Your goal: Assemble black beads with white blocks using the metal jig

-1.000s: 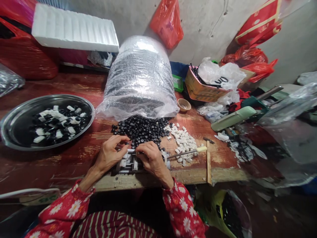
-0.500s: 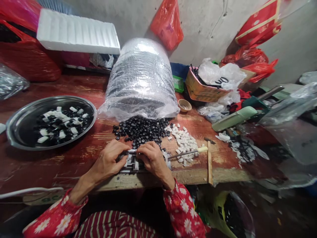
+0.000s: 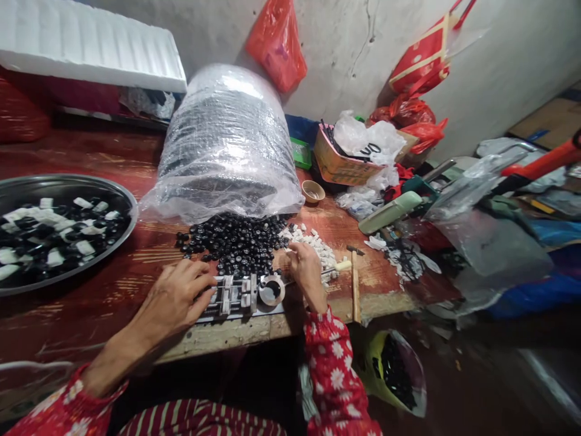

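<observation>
A metal jig [image 3: 233, 295] with a round cup [image 3: 271, 290] at its right end lies at the table's front edge. My left hand [image 3: 179, 293] rests at the jig's left end, fingers bent and slightly apart, with nothing visible in it. At the near side of the white parts [image 3: 318, 244] is my right hand [image 3: 305, 266], its fingertips drawn together; whatever they hold is too small to name. Black round parts [image 3: 242, 242] are heaped behind the jig. A screwdriver [image 3: 344, 266] lies just right of my right hand.
A metal tray [image 3: 131, 233] of black and white parts sits at the left. Behind the heap stands a plastic-wrapped bundle [image 3: 227, 139]. A hammer [image 3: 356, 290] and a small bowl [image 3: 313, 191] are on the right.
My right hand has left the jig and moved right to the white parts. My left hand has shifted to the jig's left end and loosened. The view has turned right.
</observation>
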The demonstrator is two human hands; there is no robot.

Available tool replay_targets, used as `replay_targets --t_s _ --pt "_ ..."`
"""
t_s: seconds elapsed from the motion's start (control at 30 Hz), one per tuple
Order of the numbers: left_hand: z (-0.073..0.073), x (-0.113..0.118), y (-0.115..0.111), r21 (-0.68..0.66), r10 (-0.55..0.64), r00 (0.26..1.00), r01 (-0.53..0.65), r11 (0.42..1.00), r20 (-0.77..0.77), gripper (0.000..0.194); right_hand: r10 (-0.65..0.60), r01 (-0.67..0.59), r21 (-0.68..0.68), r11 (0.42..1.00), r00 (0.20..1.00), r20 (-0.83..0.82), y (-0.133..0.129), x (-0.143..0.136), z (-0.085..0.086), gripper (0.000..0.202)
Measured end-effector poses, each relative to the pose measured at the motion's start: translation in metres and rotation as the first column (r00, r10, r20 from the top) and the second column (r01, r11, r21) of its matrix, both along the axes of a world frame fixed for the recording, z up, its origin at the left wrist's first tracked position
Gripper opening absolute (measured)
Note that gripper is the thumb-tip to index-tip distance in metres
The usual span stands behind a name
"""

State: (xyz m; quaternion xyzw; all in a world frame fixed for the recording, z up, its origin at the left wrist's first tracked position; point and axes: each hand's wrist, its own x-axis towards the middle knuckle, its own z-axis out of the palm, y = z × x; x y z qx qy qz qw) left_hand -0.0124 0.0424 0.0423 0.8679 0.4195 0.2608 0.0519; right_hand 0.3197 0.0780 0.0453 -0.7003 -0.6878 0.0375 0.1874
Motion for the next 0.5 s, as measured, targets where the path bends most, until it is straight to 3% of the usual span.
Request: replay_targets --t_s 0.2,0.5 --pt "-0.008 -0.002 -0.003 -0.144 0.042 0.993 -0.026 0.989 0.109 0.024 0.015 -0.004 -0.107 0.994 0.995 0.103 0.02 0.01 -0.007 0.02" --pt "-0.005 -0.007 -0.008 -0.238 0.074 0.983 -0.032 0.971 0.169 0.024 0.043 -0.04 -0.086 0.995 0.998 0.037 0.005 0.008 -0.005 0.011"
